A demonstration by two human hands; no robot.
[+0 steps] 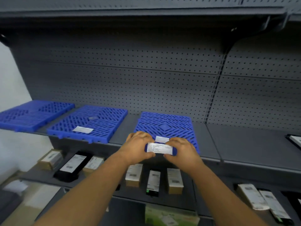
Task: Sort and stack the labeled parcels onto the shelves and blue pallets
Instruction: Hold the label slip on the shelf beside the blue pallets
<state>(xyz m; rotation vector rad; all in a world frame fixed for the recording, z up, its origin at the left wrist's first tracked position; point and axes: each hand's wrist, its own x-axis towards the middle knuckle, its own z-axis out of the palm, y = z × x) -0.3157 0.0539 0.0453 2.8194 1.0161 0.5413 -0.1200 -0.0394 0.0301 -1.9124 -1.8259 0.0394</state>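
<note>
Holding a small blue parcel (160,150) in both hands at the front edge of the right pallet (166,126).
Our left hand (138,148) and right hand (183,152) pinch its ends, fingers curled, label up. Looks like the placing step; next we'd need to read the label against the pallet's tag (161,139) and set it down flat.

A stockroom or warehouse: dark grey metal shelving (254,144) with a perforated back panel (130,75) fills the frame, blue pallets (91,121) across the middle shelf, labeled parcels (175,180) lined along the lower shelf.
</note>
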